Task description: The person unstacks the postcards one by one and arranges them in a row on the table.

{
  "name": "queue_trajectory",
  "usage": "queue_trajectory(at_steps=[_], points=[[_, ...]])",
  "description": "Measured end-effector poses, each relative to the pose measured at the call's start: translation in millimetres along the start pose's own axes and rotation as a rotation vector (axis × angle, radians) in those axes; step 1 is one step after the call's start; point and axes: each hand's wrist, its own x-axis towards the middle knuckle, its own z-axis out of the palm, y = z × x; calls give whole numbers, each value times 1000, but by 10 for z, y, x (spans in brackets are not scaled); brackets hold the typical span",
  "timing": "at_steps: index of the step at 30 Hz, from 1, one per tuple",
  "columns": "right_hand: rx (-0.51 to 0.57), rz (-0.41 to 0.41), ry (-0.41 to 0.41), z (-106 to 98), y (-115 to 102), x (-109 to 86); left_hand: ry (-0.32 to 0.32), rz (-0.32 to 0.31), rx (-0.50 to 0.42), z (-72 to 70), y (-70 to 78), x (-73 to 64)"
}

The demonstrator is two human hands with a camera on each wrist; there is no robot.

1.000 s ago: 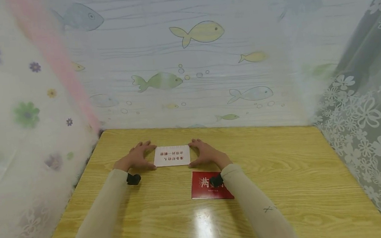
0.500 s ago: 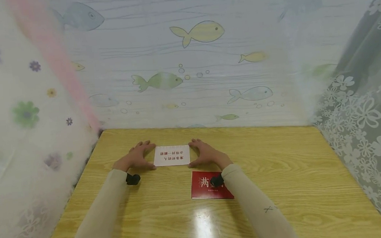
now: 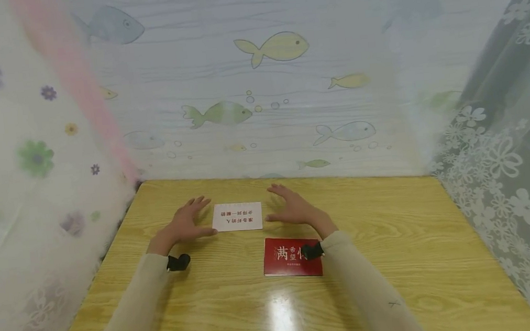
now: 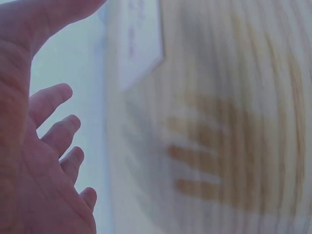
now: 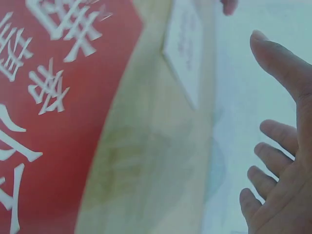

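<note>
A white card (image 3: 237, 217) with two lines of red characters, upside down to me, lies flat near the back of the wooden table. My left hand (image 3: 186, 224) is at the card's left end, fingers spread and raised; in the left wrist view the hand (image 4: 48, 141) holds nothing. Off the card's right end is my right hand (image 3: 296, 211), thumb and fingers apart, also holding nothing in the right wrist view. A red booklet (image 3: 280, 266) with white characters lies nearer to me, below the right hand, partly covered by the black wrist camera (image 3: 312, 249).
The wood-grain table (image 3: 220, 306) meets a fish-print curtain (image 3: 263, 144) at its back edge. Flowered cloth (image 3: 42, 216) hangs at the left, and sheer white-flower lace (image 3: 506, 165) at the right. Another black wrist camera (image 3: 179, 262) sits on the left wrist.
Both hands have let go of the card's ends and drawn apart and up, the right one further. The card has stayed in place on the table.
</note>
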Motion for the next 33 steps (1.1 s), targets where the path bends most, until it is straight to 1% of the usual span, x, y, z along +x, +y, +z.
queue_trajectory(at_steps=[5,9,12,17,21,25,28,30,33], points=[[56,-18,30,-101,-20,-183,66,75,-22,26,192,-45],[79,-21,44,-146,-3,-363,99,122,-56,79,342,-88],[79,-18,57,-150,24,-505,121,136,-79,145,416,-134],[128,11,65,-119,76,-744,141,153,-101,300,519,-227],[153,35,64,-65,108,-896,129,167,-130,450,586,-294],[121,41,56,-4,149,-1029,111,195,-138,626,647,-317],[94,39,39,34,191,-1137,83,194,-133,747,693,-330],[88,46,33,54,224,-1207,57,189,-128,807,732,-343],[88,56,33,74,283,-1307,24,197,-107,879,788,-353]])
